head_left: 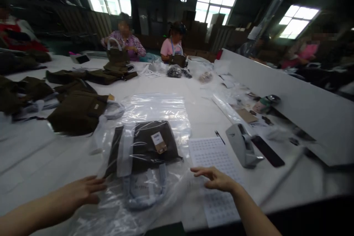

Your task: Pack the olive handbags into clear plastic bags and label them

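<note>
On the white bench [151,85], a dark olive bag [145,142] flat inside a clear plastic bag [168,108], with a paper tag [159,142] on top and pale handles [163,179] toward the near edge. At the plastic's left edge, the left hand [81,191], fingers loosely extended, gripping nothing; contact with the film hard to tell. Over a printed sheet [217,155] just right of the plastic, the right hand [217,180], fingers parted, likewise gripping nothing. By the sheet's far right side, a pen [220,137], a grey-white device [238,143] and a dark phone [268,151]. To the left, more olive bags [79,112]. Across the bench, two people [172,47] with dark bags.
</note>
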A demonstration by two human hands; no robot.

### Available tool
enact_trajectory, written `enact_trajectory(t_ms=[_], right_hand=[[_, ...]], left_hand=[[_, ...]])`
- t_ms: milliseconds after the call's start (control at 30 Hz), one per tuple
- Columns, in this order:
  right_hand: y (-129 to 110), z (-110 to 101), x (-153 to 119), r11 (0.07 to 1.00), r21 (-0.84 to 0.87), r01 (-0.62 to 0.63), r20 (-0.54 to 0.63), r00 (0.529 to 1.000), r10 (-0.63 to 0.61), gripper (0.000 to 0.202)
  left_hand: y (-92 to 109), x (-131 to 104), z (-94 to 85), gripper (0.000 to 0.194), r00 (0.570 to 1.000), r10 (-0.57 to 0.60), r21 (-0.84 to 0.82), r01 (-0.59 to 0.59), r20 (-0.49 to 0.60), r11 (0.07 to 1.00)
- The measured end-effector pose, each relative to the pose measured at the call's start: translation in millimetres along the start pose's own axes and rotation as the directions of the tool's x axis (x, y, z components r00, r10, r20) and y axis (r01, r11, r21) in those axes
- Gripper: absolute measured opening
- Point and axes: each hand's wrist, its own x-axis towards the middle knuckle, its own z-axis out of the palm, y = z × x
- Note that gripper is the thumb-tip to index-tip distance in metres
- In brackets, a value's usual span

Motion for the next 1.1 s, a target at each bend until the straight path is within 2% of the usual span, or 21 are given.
enact_trajectory(t_ms=[33,67,100,133,167,200,233,267,300,333,400,467,533,600,667,767,867,967,1033,1100], right_hand=[[3.1,-5.1,-12.9,0.999,0.051,0.02,-0.118,0.993,-0.014,0.03],[8.6,-9.9,-24.2,0.996,0.067,0.053,-0.279,0.96,-0.032,0.027],[16.2,-13.9,-33.6,0.996,0.037,0.08,-0.453,0.89,-0.055,0.024],[25.5,-16.8,-40.8,0.996,-0.035,0.083,-0.6,0.795,-0.087,0.022],[35.8,-18.6,-45.7,0.99,-0.128,0.055,-0.698,0.704,-0.129,0.022],[46.5,-19.3,-48.5,0.974,-0.227,0.004,-0.75,0.637,-0.178,0.023],[57.0,-19.0,-49.7,0.946,-0.32,-0.056,-0.771,0.595,-0.226,0.026],[67.1,-18.0,-49.7,0.909,-0.398,-0.121,-0.777,0.572,-0.265,0.029],[76.4,-16.8,-49.0,0.87,-0.459,-0.18,-0.776,0.559,-0.294,0.032],[84.7,-15.5,-48.0,0.833,-0.502,-0.231,-0.773,0.551,-0.313,0.034],[98.1,-13.9,-46.7,0.783,-0.543,-0.303,-0.776,0.536,-0.331,0.036],[107.1,-14.0,-46.8,0.764,-0.554,-0.332,-0.78,0.528,-0.337,0.036],[111.7,-15.7,-47.8,0.759,-0.558,-0.336,-0.779,0.526,-0.34,0.035],[112.7,-18.2,-49.3,0.758,-0.556,-0.34,-0.779,0.532,-0.332,0.035],[110.9,-21.2,-51.5,0.756,-0.555,-0.347,-0.775,0.547,-0.318,0.036],[105.7,-25.4,-57.2,0.751,-0.568,-0.336,-0.75,0.587,-0.304,0.035],[100.9,-26.9,-65.6,0.735,-0.621,-0.273,-0.664,0.681,-0.309,0.035],[99.1,-24.1,-72.8,0.71,-0.674,-0.206,-0.567,0.76,-0.318,0.035],[99.5,-20.7,-75.7,0.699,-0.689,-0.189,-0.539,0.779,-0.32,0.034],[99.9,-18.1,-77.1,0.7,-0.69,-0.184,-0.529,0.789,-0.314,0.034]], left_hand=[[5.4,12.8,-2.7,0.035,0.999,0.048,0.075,-0.049,0.018,0.996],[16.1,30.4,-3.3,0.037,0.997,0.07,0.124,-0.074,0.034,0.99],[32.6,52.1,-1.4,0.037,0.997,0.068,0.13,-0.072,0.034,0.989],[54.4,77.1,3.6,0.035,0.999,0.028,0.079,-0.026,-0.022,0.997],[80.0,104.5,11.8,0.03,0.997,-0.017,-0.034,0.015,-0.08,0.999],[106.9,133.4,23.3,0.023,0.993,-0.069,-0.174,0.051,-0.097,0.983],[132.5,163.1,37.7,0.02,0.99,-0.125,-0.326,0.096,-0.069,0.941],[154.3,192.6,54.6,0.02,0.982,-0.19,-0.486,0.157,-0.02,0.86],[170.7,221.1,73.1,0.023,0.956,-0.291,-0.653,0.237,0.027,0.719],[180.8,247.8,92.1,0.026,0.902,-0.425,-0.785,0.319,0.079,0.531],[183.5,292.4,127.9,0.018,0.83,-0.546,-0.83,0.384,0.118,0.405],[171.2,323.1,156.1,0.017,0.759,-0.636,-0.82,0.448,0.139,0.356],[156.2,341.5,174.6,0.025,0.703,-0.691,-0.801,0.504,0.164,0.322],[146.5,352.7,183.7,0.031,0.685,-0.702,-0.781,0.541,0.194,0.312],[143.5,362.1,184.4,0.035,0.704,-0.677,-0.764,0.552,0.214,0.333],[144.7,380.0,171.3,0.042,0.772,-0.589,-0.737,0.539,0.239,0.407],[143.1,404.5,148.8,0.052,0.822,-0.48,-0.651,0.55,0.307,0.524],[138.7,431.1,135.3,0.055,0.818,-0.399,-0.493,0.57,0.414,0.657],[137.4,446.3,138.0,0.052,0.806,-0.357,-0.4,0.556,0.471,0.729],[139.3,456.4,148.3,0.046,0.808,-0.311,-0.345,0.515,0.5,0.785]])
